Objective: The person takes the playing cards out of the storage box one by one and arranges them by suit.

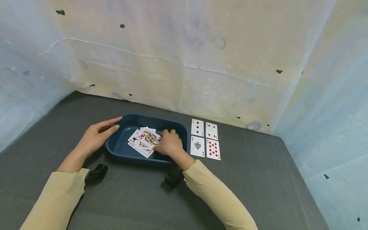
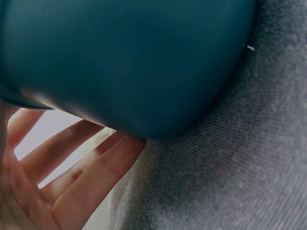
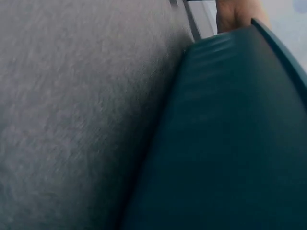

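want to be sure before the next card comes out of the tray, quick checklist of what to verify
1. Left hand steadies the tray: ok, open fingers lie against its left wall.
2. Right hand on the cards in the tray: ok, fingers rest on the pile.
3. Only one card pinched: cannot tell, fingertips hidden.
4. Laid-out cards tidy: ok, four face up in two rows right of the tray.
5. Table free beside the rows: ok.

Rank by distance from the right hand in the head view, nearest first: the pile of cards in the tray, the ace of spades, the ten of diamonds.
From the right hand:
1. Pile of cards, touching its fingers, inside the blue tray.
2. Ace of spades, just right of the tray.
3. Ten of diamonds, farther right.
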{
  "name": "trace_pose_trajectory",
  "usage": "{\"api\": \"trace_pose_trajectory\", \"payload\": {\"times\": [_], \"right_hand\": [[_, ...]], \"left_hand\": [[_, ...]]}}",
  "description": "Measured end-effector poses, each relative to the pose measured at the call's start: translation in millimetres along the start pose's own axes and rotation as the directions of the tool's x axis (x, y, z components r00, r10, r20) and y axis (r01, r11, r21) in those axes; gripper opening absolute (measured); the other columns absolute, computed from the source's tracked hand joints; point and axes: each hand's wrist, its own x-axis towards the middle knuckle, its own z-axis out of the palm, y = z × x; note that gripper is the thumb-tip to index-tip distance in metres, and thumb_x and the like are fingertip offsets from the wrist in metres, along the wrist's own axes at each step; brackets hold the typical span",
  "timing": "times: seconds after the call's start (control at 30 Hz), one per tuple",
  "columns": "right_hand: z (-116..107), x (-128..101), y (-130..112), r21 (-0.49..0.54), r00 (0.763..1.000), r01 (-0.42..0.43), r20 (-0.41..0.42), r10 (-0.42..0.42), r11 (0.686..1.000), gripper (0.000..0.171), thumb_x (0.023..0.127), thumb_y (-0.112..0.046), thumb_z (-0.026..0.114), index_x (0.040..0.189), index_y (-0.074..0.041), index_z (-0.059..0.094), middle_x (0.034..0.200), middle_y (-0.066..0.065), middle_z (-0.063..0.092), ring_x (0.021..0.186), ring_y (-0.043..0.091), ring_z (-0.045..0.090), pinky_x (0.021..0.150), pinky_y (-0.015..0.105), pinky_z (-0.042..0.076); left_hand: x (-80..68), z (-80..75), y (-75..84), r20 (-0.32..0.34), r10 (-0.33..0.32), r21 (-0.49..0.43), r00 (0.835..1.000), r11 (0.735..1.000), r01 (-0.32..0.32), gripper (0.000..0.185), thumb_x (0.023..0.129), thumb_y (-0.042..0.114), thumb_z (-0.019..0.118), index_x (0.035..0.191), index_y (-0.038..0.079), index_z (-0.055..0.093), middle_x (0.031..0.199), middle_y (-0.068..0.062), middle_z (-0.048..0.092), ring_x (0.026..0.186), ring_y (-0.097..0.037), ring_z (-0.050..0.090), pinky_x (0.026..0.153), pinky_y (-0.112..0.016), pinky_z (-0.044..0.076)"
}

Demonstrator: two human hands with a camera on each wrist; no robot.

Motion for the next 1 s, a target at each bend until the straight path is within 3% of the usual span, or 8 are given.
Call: {"api": "trace_pose_trajectory", "payload": {"times": [0.1, 0.17, 0.23, 0.3, 0.4, 0.6, 0.8, 1.0], "right_hand": [[-4.1, -3.4, 0.6, 0.04, 0.996, 0.073, -0.051, -0.071, 0.997, 0.046, 0.08, -0.026, 0.075, 0.121, -0.007, 0.062, 0.112, 0.013, 0.055, 0.099, 0.024, 0.05, 0.086, 0.036, 0.043], [-3.8, -4.2, 2.2, 0.106, 0.978, 0.205, -0.067, -0.199, 0.973, 0.03, 0.084, -0.017, 0.07, 0.113, -0.008, 0.068, 0.106, 0.012, 0.058, 0.093, 0.021, 0.05, 0.079, 0.029, 0.042], [-3.6, -4.4, 3.3, 0.161, 0.931, 0.365, -0.053, -0.361, 0.917, 0.02, 0.087, -0.007, 0.063, 0.103, -0.009, 0.074, 0.099, 0.008, 0.064, 0.087, 0.017, 0.05, 0.072, 0.024, 0.039], [-4.3, -5.3, 3.8, 0.213, 0.867, 0.489, -0.01, -0.499, 0.846, 0.025, 0.088, 0.001, 0.056, 0.095, -0.01, 0.078, 0.091, 0.006, 0.067, 0.08, 0.014, 0.048, 0.068, 0.02, 0.034], [-4.6, -6.0, 4.0, 0.246, 0.8, 0.57, 0.051, -0.598, 0.784, 0.033, 0.087, 0.007, 0.051, 0.093, -0.009, 0.079, 0.09, 0.005, 0.067, 0.074, 0.008, 0.041, 0.066, 0.017, 0.029], [-4.6, -3.6, 3.4, 0.236, 0.795, 0.56, 0.118, -0.595, 0.794, 0.037, 0.084, 0.01, 0.049, 0.098, -0.009, 0.078, 0.088, 0.007, 0.071, 0.056, 0.007, 0.03, 0.054, 0.017, 0.024], [-2.6, -0.4, 1.1, 0.077, 0.791, 0.585, 0.163, -0.589, 0.807, 0.026, 0.091, -0.008, 0.058, 0.107, -0.017, 0.076, 0.087, 0.001, 0.071, 0.082, 0.011, 0.045, 0.076, 0.021, 0.033], [-6.9, -4.3, -4.1, -0.124, 0.834, 0.541, 0.207, -0.512, 0.832, 0.029, 0.085, -0.03, 0.073, 0.114, -0.025, 0.073, 0.102, 0.001, 0.064, 0.095, 0.012, 0.05, 0.087, 0.026, 0.039]], "left_hand": [[0.0, -0.6, -0.4, -0.001, -0.001, 0.002, 1.0, 1.0, 0.001, 0.06, 0.097, 0.055, 0.044, 0.148, 0.025, 0.038, 0.146, -0.023, 0.04, 0.11, -0.035, 0.051, 0.069, -0.028, 0.049], [-0.1, -0.9, -0.5, 0.0, -0.001, 0.0, 1.0, 1.0, 0.001, 0.06, 0.097, 0.056, 0.044, 0.148, 0.025, 0.038, 0.146, -0.023, 0.04, 0.111, -0.035, 0.051, 0.069, -0.028, 0.049], [-0.1, -0.8, -0.4, 0.0, 0.001, 0.0, 1.0, 1.0, -0.001, 0.06, 0.097, 0.055, 0.043, 0.148, 0.025, 0.038, 0.146, -0.023, 0.04, 0.11, -0.035, 0.05, 0.069, -0.029, 0.048], [-0.2, -0.6, -0.3, 0.0, 0.002, 0.003, 1.0, 1.0, -0.002, 0.06, 0.097, 0.055, 0.043, 0.148, 0.025, 0.038, 0.145, -0.023, 0.041, 0.108, -0.034, 0.05, 0.068, -0.029, 0.048], [-0.5, 0.2, 0.1, -0.003, 0.004, 0.008, 1.0, 1.0, -0.004, 0.059, 0.098, 0.054, 0.043, 0.148, 0.025, 0.038, 0.144, -0.023, 0.042, 0.105, -0.034, 0.05, 0.067, -0.029, 0.048], [-0.8, 0.9, 0.2, -0.012, 0.006, 0.013, 1.0, 1.0, -0.006, 0.058, 0.098, 0.054, 0.042, 0.148, 0.024, 0.039, 0.142, -0.023, 0.044, 0.1, -0.032, 0.05, 0.065, -0.029, 0.047], [-0.8, 0.8, -1.4, -0.017, 0.009, 0.012, 1.0, 1.0, -0.008, 0.059, 0.098, 0.055, 0.042, 0.148, 0.024, 0.039, 0.141, -0.023, 0.044, 0.098, -0.032, 0.05, 0.063, -0.029, 0.047], [-0.6, 1.2, -0.4, -0.015, -0.001, 0.012, 1.0, 1.0, 0.001, 0.059, 0.097, 0.055, 0.042, 0.148, 0.024, 0.039, 0.142, -0.023, 0.044, 0.099, -0.032, 0.05, 0.064, -0.029, 0.047]]}}
